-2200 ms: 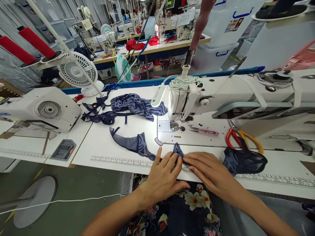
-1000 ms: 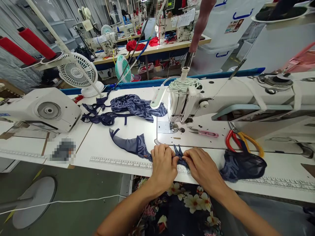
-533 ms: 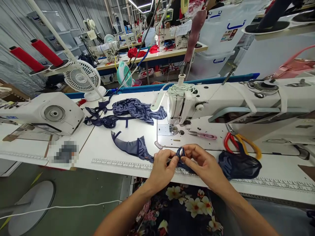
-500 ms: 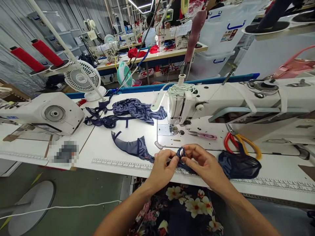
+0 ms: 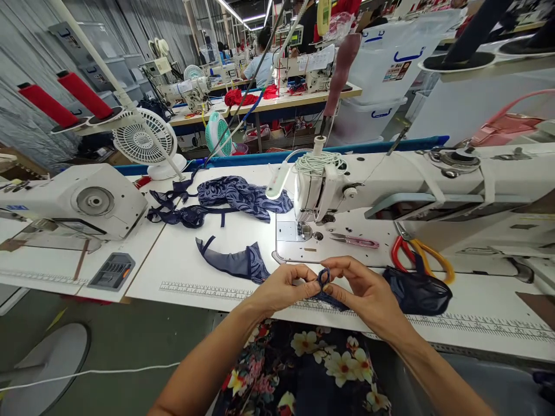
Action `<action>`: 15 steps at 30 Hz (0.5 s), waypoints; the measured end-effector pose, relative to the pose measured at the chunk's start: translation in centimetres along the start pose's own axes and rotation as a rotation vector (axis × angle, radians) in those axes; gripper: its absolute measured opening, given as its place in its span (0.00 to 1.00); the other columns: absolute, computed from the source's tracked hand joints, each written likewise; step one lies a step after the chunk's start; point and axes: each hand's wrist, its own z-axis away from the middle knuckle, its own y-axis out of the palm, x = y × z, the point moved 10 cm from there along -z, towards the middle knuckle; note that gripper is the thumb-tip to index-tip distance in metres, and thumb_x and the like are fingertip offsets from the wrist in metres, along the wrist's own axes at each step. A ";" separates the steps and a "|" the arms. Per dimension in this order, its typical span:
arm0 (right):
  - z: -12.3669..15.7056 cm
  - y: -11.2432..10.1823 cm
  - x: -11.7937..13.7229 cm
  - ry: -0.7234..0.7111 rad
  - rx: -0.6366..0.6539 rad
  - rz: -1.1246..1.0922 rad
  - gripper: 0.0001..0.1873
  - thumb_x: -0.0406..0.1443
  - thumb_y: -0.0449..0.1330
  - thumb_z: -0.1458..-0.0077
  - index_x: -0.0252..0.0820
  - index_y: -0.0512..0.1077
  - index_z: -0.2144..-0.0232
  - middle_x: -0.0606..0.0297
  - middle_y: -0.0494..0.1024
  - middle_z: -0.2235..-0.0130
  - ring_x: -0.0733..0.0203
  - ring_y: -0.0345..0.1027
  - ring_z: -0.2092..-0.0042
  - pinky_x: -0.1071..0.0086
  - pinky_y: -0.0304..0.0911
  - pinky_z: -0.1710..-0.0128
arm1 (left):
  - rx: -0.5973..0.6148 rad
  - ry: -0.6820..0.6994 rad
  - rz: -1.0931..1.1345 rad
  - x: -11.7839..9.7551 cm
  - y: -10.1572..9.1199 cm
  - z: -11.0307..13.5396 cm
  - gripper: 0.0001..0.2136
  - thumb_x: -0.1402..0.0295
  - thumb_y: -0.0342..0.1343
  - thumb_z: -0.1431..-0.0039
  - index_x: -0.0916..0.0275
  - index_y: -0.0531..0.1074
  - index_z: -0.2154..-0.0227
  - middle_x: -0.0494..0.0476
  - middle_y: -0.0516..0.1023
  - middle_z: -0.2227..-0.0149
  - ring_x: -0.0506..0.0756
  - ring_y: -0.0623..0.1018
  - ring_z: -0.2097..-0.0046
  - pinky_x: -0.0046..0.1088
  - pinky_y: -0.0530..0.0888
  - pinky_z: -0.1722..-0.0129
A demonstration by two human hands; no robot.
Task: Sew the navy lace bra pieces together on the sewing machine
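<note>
A small loop of navy fabric (image 5: 324, 277) is standing up between the worker's two hands, near the front edge of the white table (image 5: 177, 254), with more dark cloth trailing beneath the fingers toward four o'clock. The left hand (image 5: 281, 289) is pinching one side of that loop, thumb and forefinger drawn in narrow; the right hand (image 5: 364, 286) is pinching the other side the same way, so the fingertips are almost meeting. Counting twelve as straight ahead of the worker and the hands as the middle of the dial, a mesh-and-lace panel (image 5: 228, 263) is lying between nine and ten o'clock, its right end reaching close to the left hand; from here I can't tell whether it is joined to the held cloth. A dark sheer piece (image 5: 418, 292) is resting at three, partly overlapping the handles of the red-and-orange scissors (image 5: 409, 240). Pink thread snips (image 5: 355, 241) are lying at one o'clock on the bed of the sewing machine (image 5: 390, 173), which is stretching from twelve round past two. At ten, a heap of patterned navy fabric (image 5: 234, 195) is sprawling across the table. Farther off, a grey tray (image 5: 113, 271) is sitting at nine, a white fan (image 5: 141, 136) is standing toward ten, and around eleven a person in a pale blue top (image 5: 262, 70) is occupying another bench
</note>
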 end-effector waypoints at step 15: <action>0.2 -0.1 -0.7 0.063 -0.155 -0.045 0.17 0.45 0.66 0.48 0.47 0.72 0.57 0.68 0.70 0.70 0.62 0.66 0.66 0.66 0.67 0.63 | -0.482 0.329 -0.441 -3.7 -1.0 3.5 0.04 0.66 0.54 0.36 0.59 0.72 0.63 0.55 0.75 0.61 0.56 0.72 0.54 0.36 0.66 0.49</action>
